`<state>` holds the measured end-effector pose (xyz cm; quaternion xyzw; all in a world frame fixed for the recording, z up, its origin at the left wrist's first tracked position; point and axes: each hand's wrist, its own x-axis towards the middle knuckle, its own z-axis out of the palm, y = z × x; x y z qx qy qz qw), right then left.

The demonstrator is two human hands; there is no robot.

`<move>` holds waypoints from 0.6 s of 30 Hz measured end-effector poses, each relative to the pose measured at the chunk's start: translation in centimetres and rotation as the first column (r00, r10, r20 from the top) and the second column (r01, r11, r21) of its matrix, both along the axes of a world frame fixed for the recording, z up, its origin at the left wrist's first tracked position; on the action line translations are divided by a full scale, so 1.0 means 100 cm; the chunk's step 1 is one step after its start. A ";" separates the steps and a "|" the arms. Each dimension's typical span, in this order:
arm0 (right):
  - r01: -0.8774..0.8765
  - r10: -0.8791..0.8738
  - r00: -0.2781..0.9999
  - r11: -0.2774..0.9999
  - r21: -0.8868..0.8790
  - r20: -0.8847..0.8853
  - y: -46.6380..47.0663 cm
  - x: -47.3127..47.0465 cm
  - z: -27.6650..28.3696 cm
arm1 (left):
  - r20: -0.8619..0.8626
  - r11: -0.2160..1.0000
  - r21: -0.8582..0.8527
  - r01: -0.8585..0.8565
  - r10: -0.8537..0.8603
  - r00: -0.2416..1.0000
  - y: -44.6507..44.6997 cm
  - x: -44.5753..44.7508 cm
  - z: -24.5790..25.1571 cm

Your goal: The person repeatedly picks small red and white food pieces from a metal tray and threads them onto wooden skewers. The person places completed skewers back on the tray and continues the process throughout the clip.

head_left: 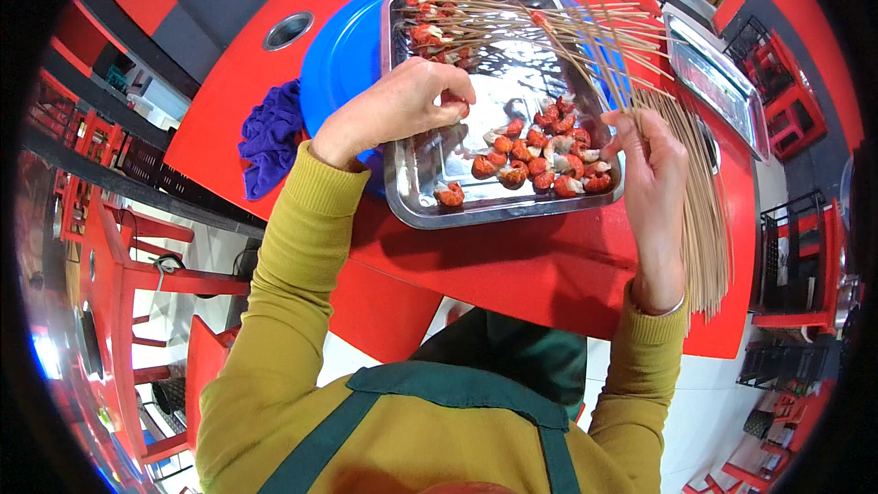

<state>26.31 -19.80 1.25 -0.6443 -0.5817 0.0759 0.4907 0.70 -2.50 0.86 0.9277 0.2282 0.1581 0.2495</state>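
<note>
My left hand (411,99) is over the left side of a steel tray (439,216), thumb and fingers pinched on a small red piece, seemingly a peeled crayfish tail (465,110), mostly hidden. My right hand (651,171), by the tray's right rim, grips a few thin bamboo skewers (607,62) that point up and away. Loose red-and-white crayfish tails (538,154) are heaped in the tray's near right part, with one lying apart near the front left. Threaded skewers (507,17) rest across the far end, their tails (429,34) at the left and bare ends over the right rim.
Beneath the tray is a round blue plastic basin or lid (343,48) on the red table (233,103). A purple cloth (271,140) lies left, near a metal-rimmed hole (288,31). Bare skewers (706,240) lie bundled beside my right hand; another steel tray (720,82) is beyond them.
</note>
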 end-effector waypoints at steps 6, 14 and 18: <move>0.000 -0.002 0.998 1.000 -0.020 -0.066 0.001 -0.014 -0.005 | 0.465 0.852 -0.522 -0.042 0.326 0.823 0.017 0.001 -0.002; -0.033 0.033 0.999 0.998 -0.051 0.010 -0.001 -0.022 -0.009 | 0.605 0.587 -0.765 0.264 0.515 0.608 0.029 -0.008 -0.006; -0.040 0.039 0.999 0.999 -0.031 -0.021 0.000 -0.023 -0.008 | 0.603 0.562 -0.779 0.277 0.551 0.576 0.032 -0.008 -0.008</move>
